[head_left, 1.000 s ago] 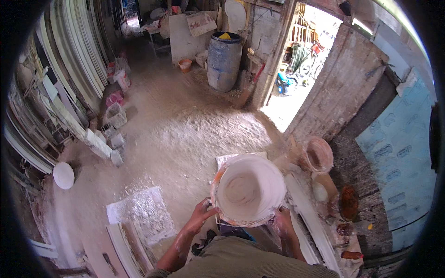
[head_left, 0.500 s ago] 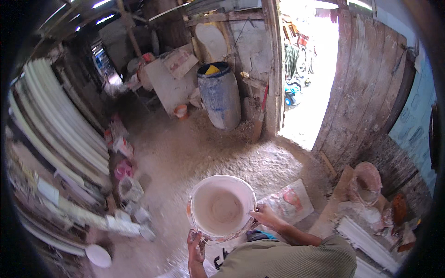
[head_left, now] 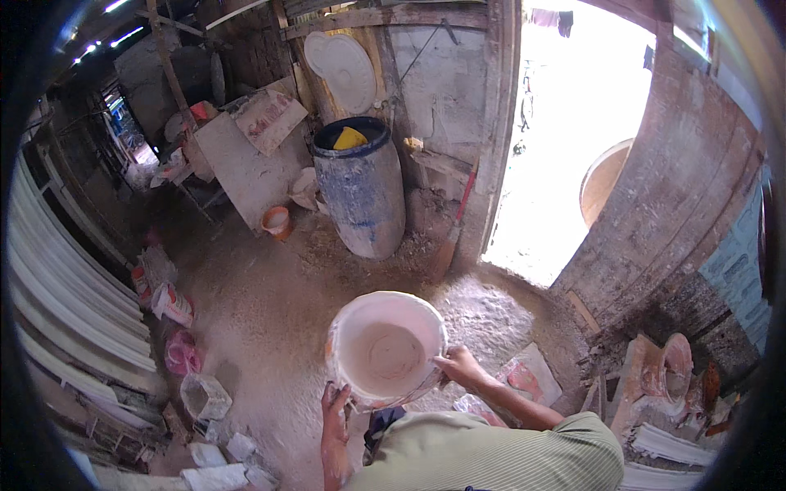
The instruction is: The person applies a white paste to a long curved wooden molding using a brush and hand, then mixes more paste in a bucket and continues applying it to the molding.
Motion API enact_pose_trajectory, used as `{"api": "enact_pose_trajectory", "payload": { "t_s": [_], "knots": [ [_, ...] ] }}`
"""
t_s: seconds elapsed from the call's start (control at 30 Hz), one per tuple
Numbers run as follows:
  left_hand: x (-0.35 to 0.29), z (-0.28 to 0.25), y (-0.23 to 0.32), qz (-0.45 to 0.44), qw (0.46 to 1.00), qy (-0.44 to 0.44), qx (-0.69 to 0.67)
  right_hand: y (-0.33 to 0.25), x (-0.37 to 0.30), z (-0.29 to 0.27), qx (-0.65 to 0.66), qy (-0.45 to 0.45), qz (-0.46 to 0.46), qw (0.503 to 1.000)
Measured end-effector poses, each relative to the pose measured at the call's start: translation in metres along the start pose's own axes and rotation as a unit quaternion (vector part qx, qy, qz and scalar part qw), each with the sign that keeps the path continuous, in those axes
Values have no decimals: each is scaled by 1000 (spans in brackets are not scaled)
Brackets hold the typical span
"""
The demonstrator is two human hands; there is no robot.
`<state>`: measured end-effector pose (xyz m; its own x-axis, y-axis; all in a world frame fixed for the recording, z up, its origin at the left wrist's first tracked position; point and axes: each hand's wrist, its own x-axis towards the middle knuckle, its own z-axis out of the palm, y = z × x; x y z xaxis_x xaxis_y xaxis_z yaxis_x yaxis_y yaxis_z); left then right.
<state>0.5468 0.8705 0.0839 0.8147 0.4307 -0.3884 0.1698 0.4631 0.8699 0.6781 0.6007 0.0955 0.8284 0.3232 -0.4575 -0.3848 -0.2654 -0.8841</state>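
A wide plastic bucket (head_left: 354, 329), pale inside and smeared with white residue, is held in front of my body with its mouth facing up. A thin pale layer or stain covers its bottom. My left hand (head_left: 334, 404) grips the near left side, its fingers against the outer wall below the rim. On the right, my right hand (head_left: 460, 366) is closed on the rim, thumb and fingers around the edge. The bucket's underside is hidden from view.
A blue barrel (head_left: 360, 196) with something yellow (head_left: 350, 138) in its top stands ahead, beside a broom (head_left: 452, 237) and a small orange bucket (head_left: 277, 222). Long white mouldings (head_left: 70, 278) line the left. A wooden door (head_left: 655, 172) hangs by the bright doorway. Sacks (head_left: 528, 376) lie right.
The barrel and doorway appear nearer and the view has swung, as I move forward over the floor. Both hands keep the bucket. A round tan object now shows in the doorway.
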Motion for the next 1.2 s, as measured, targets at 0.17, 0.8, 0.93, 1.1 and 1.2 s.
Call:
{"api": "enact_pose_trajectory", "payload": {
  "t_s": [0.17,0.8,0.93,1.1,1.2],
  "knots": [
    [165,33,102,-34,987,-145,65,-61,96,19,133,108,40,984],
    [618,157,238,-147,949,-207,189,-232,677,-147,530,359,-118,759],
    [688,171,292,-73,969,-156,175,-245,839,-204,358,474,-50,802],
    [743,190,324,-39,982,-88,163,-234,936,-223,322,375,-82,865],
    [761,181,329,-66,984,-86,144,-221,962,-207,444,241,-91,858]
  ]
}}
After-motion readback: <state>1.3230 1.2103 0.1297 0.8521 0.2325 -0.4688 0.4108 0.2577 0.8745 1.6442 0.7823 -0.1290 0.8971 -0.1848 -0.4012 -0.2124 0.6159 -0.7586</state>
